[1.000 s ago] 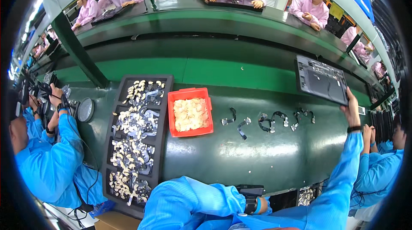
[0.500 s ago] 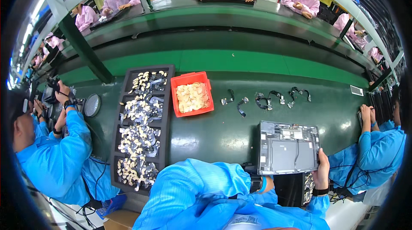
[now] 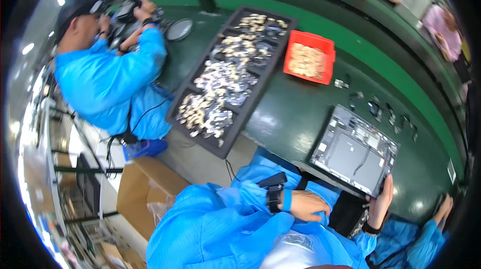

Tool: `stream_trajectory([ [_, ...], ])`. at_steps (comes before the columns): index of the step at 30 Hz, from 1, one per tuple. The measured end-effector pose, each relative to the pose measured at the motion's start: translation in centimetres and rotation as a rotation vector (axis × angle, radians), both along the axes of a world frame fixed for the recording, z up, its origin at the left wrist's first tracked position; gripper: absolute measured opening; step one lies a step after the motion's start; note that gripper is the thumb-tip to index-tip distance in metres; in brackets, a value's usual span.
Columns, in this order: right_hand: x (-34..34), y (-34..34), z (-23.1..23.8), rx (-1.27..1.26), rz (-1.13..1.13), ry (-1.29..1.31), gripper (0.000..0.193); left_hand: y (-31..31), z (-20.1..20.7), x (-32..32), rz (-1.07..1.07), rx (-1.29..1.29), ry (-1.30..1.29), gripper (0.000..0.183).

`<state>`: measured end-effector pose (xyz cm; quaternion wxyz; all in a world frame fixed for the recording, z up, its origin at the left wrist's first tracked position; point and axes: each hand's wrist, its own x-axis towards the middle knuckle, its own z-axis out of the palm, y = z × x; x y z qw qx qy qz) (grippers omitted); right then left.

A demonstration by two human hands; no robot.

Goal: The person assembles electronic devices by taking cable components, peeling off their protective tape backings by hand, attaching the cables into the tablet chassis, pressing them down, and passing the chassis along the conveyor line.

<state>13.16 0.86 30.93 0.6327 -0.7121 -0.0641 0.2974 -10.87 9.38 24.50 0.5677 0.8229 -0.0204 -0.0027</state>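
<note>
An opened tablet or thin laptop body (image 3: 350, 156) with a dark battery pack and a black ribbon cable inside lies tilted at the table's front edge. My right hand (image 3: 383, 201) grips its near right corner, fingers along the side; the part underneath is hidden. My left hand (image 3: 309, 205) is in front of my body, below the device and apart from it, fingers loosely stretched with nothing visible in them. Beyond the device, several small black flex cables with connectors (image 3: 375, 107) lie in a row on the green table.
Left of the device stands a black compartment tray (image 3: 244, 118) full of small cables and tan pieces. Next to it is a red bin (image 3: 328, 61) of tan pieces. A cardboard box (image 3: 135, 191) sits low at left. Co-workers in blue (image 3: 110, 78) flank me.
The view has swung left and tilted, so the table appears rotated. My left hand, mostly hidden by the device's near left edge before, now shows apart from it. My right hand keeps the corner.
</note>
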Motion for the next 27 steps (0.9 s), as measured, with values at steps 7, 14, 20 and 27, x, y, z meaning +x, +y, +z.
stream_trajectory([
  [7,2.4,-1.7,1.6,-0.238,0.368,-0.393,0.053,10.0,14.1,-10.2,0.443,-0.021,0.020,0.022],
  [14,2.1,-0.1,2.2,-0.333,0.561,-0.651,0.031,23.7,13.2,-15.6,1.251,0.775,0.223,0.028],
  [20,2.1,-1.3,2.4,-0.279,0.499,-0.598,0.031,31.6,9.5,-13.6,1.292,0.984,0.306,0.039],
  [27,2.7,-2.2,1.9,-0.157,0.461,-0.413,0.026,33.5,10.1,-15.5,1.222,0.670,0.286,0.032],
])
